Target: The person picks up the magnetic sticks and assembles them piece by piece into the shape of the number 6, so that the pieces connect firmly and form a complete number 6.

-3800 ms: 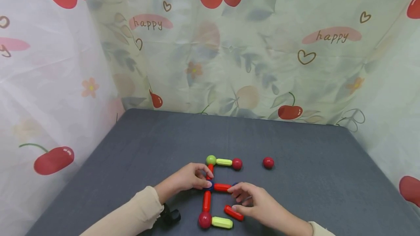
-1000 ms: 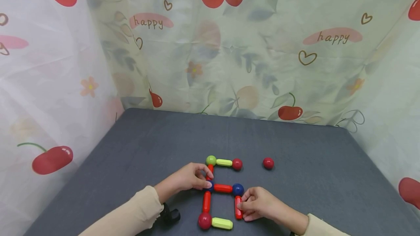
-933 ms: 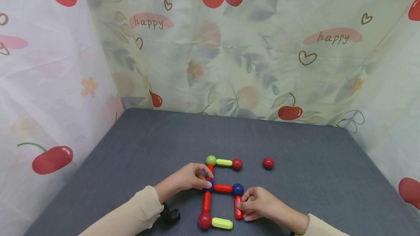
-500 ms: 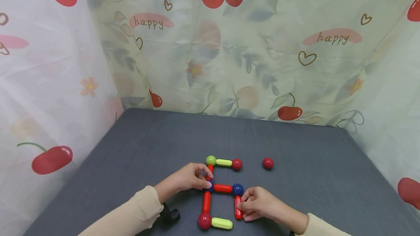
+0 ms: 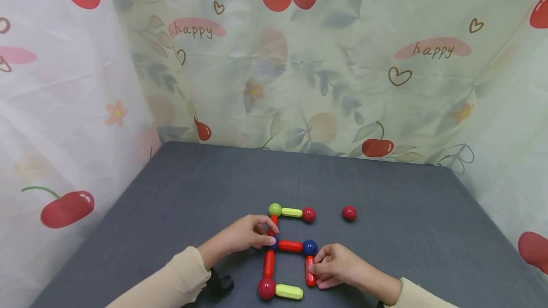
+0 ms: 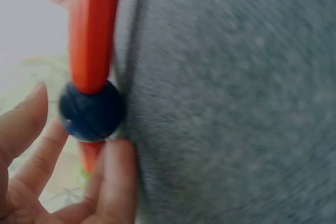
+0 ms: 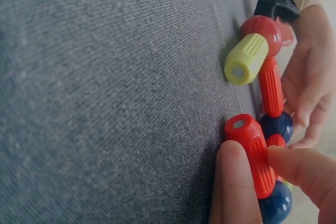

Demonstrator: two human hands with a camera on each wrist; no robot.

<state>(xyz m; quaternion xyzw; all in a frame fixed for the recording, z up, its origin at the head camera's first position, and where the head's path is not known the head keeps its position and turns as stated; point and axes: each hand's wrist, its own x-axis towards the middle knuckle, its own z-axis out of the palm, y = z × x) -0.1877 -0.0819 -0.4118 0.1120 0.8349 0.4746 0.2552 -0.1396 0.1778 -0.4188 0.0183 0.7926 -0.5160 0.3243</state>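
My left hand [image 5: 246, 234] pinches a blue magnetic ball [image 6: 92, 111] at the middle of a built shape, thumb and fingers on either side. From that ball a red stick [image 5: 290, 246] runs right to a second blue ball [image 5: 310, 247]. With thumb and fingers, my right hand [image 5: 336, 265] pinches another red magnetic stick [image 7: 251, 153], its far end at the second blue ball and its near end bare metal. A lower red stick [image 5: 269, 264] joins the left blue ball to a big red ball [image 5: 267, 288], which bears a yellow-green stick [image 5: 289, 292].
At the shape's far end, a green ball [image 5: 275, 210], a yellow-green stick [image 5: 292, 212] and a red ball [image 5: 308, 214] form a row. One loose red ball [image 5: 349, 213] lies to the right. The dark tabletop [image 5: 205, 179] meets patterned cloth behind.
My right hand, earlier over the loose, slanted red stick, has taken it and turned it in line below the right blue ball. In the last second both hands stay nearly still.
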